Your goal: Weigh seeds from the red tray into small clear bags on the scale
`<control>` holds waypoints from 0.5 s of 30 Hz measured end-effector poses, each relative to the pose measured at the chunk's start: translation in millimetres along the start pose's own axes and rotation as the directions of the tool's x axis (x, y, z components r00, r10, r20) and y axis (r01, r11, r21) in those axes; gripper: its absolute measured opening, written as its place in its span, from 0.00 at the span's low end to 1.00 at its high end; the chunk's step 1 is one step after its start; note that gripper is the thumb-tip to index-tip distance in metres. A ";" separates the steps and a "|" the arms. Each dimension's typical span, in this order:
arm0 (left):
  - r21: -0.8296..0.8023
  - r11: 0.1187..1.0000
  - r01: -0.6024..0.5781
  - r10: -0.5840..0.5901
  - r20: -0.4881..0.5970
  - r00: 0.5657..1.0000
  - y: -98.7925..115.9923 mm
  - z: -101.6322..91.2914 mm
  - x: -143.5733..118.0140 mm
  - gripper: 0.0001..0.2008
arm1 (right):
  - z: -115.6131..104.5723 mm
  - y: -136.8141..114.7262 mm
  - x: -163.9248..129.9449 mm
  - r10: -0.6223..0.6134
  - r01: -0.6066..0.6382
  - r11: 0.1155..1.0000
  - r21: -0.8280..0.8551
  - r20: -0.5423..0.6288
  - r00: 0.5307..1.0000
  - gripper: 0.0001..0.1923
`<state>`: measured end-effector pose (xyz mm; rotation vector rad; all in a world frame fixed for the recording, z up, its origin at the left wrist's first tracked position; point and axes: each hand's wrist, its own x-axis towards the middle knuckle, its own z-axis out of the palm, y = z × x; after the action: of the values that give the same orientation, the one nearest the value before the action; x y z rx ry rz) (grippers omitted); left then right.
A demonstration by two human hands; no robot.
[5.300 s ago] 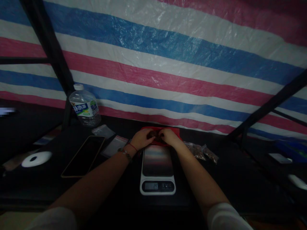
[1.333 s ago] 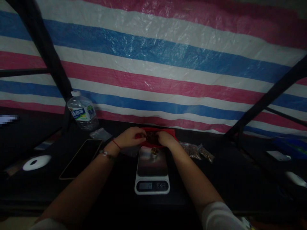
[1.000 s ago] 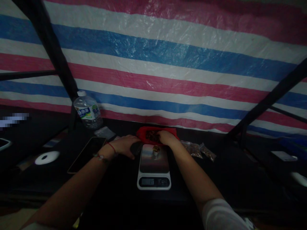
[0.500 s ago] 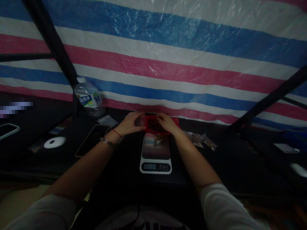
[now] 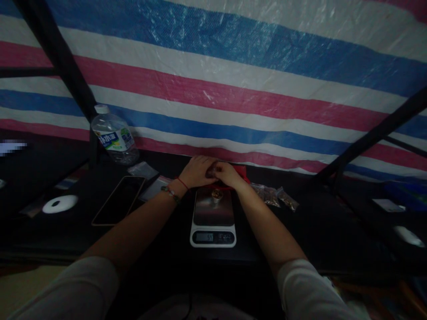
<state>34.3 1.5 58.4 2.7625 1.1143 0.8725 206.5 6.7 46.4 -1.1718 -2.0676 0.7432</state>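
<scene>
My left hand (image 5: 199, 172) curves closed around a small see-through plastic thing (image 5: 211, 170), whose exact kind is hard to tell in the dim light. My right hand (image 5: 228, 174) meets it there, fingertips pinched together; what they hold is hidden. Beneath both hands lies a red tray or bag (image 5: 240, 170), its dark loose contents now mostly covered. Just in front stands a white digital kitchen scale (image 5: 213, 238) with a lit display. On its metal plate rests a small cup (image 5: 217, 195) filled with brownish bits.
Several small clear bags of brown bits (image 5: 271, 196) lie right of my right hand. At left are a phone (image 5: 119, 200), empty-looking plastic bags (image 5: 143, 170), a white oval object (image 5: 60, 204) and a large clear bottle (image 5: 115, 138). A striped tarp (image 5: 213, 93) rises behind.
My left hand has moved right, over the red tray or bag, bringing the see-through plastic thing against my right fingers. More plastic bags show beside the phone. The view has shifted slightly.
</scene>
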 end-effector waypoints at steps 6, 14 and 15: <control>-0.011 0.999 -0.040 0.040 -0.030 0.999 -9.6 1.2 -10.3 0.33 | 1.5 -11.6 -1.7 -0.084 0.080 0.993 0.091 0.040 0.996 0.08; -0.087 0.988 0.126 -0.137 -0.131 0.982 -23.8 9.8 -34.4 0.32 | -35.7 -16.0 -28.1 0.033 0.003 0.984 0.179 -0.198 0.980 0.17; -0.105 0.986 0.129 -0.142 -0.129 0.981 -25.1 12.0 -37.0 0.33 | -34.7 -14.2 -36.6 0.023 0.010 0.979 0.203 -0.161 0.987 0.18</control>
<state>3.1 -1.9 24.4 2.5483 1.2298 1.0804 239.8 -26.3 69.5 -1.0874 -1.8085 0.8129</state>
